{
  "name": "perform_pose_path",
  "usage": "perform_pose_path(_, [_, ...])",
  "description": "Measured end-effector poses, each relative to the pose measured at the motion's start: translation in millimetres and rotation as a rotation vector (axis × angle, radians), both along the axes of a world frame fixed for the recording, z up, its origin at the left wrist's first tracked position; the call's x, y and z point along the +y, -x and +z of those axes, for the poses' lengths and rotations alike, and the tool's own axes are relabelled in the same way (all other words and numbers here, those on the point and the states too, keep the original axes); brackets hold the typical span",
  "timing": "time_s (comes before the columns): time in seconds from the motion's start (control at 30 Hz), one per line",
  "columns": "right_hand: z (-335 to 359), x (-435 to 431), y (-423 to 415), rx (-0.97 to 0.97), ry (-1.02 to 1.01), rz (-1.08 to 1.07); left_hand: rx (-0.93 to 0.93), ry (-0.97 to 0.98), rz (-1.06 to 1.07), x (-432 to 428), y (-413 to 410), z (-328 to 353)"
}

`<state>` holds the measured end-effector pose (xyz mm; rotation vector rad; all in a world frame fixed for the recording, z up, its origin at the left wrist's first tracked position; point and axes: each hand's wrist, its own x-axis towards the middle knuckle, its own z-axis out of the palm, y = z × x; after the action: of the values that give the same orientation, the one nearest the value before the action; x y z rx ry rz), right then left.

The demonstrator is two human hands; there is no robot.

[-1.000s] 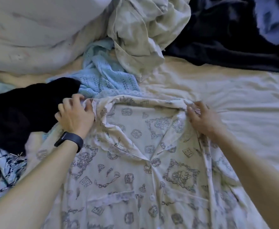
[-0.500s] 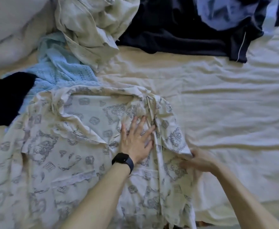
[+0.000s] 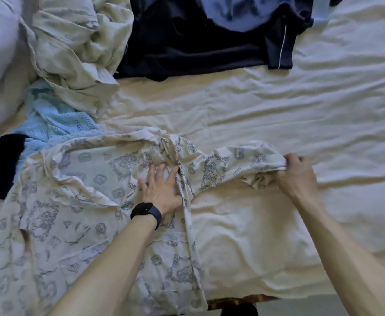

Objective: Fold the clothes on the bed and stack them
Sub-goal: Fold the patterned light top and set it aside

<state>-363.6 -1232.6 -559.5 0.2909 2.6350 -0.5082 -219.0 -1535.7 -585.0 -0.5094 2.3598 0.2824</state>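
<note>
Left hand (image 3: 162, 190) presses flat on patterned shirt (image 3: 77, 201); right hand (image 3: 297, 176) pinches its sleeve (image 3: 244, 160).

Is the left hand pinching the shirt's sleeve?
No, the left hand presses flat on the printed shirt; the right hand pinches the sleeve.

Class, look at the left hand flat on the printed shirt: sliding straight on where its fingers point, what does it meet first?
Likely the bunched fold of the printed shirt just beyond the left hand; past that, bare bed sheet.
</note>
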Motion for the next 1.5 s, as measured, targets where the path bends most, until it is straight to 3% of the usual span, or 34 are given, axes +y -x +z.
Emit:
perform_pose_path(0.1, [-10,18,-10,-0.038,0.090,-0.159,0.162,0.081,0.073,16,23,14])
perform_pose_path(0.23, [7,19,-21,0.339,0.381,-0.400,0.430,0.032,-0.123,44,56,16])
perform_pose_path(0.33, [30,20,-25,0.781,0.529,-0.338,0.205,-0.069,-0.200,61,82,8])
perform_pose_path(0.43, [30,35,-38,0.931,0.461,-0.157,0.032,-0.033,-0.176,66,91,-5])
perform_pose_path(0.5, [18,52,-54,0.697,0.318,-0.177,-0.007,0.030,-0.237,68,91,-7])
perform_pose_path(0.6, [-4,78,-78,0.077,0.179,-0.330,-0.019,0.044,-0.268,75,94,-4])
perform_pose_path(0.63, [-7,86,-82,0.040,0.173,-0.401,0.016,0.031,-0.275,79,96,-4])
perform_pose_path(0.77, [1,95,-60,0.247,0.282,-0.571,0.208,-0.091,-0.337,108,118,-3])
perform_pose_path(0.9, [-8,107,-21,0.084,0.261,-0.349,0.267,-0.123,-0.368,148,149,-1])
perform_pose_path(0.97, [-10,117,2,0.023,0.271,-0.369,0.290,-0.102,-0.425,160,164,1])
perform_pose_path(1.03, [-7,128,23,0.064,0.329,-0.482,0.292,-0.191,-0.317,165,175,5])
perform_pose_path(1.1, [0,138,40,0.220,0.519,-0.625,0.334,-0.358,-0.100,166,179,10])
perform_pose_path(1.17, [6,146,51,0.364,0.776,-0.811,0.493,-0.410,0.030,165,178,13])
perform_pose_path(1.2, [5,150,54,0.432,0.799,-0.848,0.576,-0.397,0.066,165,177,14])
perform_pose_path(1.27, [-3,159,59,0.456,0.615,-0.819,0.620,-0.351,0.061,163,178,11])
perform_pose_path(1.33, [-16,163,58,0.304,0.439,-0.779,0.483,-0.250,-0.082,163,180,4])
perform_pose_path(1.4, [-27,165,51,0.189,0.410,-0.786,0.386,-0.147,-0.191,165,180,-4])
perform_pose_path(1.5, [-30,162,44,0.206,0.439,-0.818,0.417,-0.138,-0.242,176,182,-8])
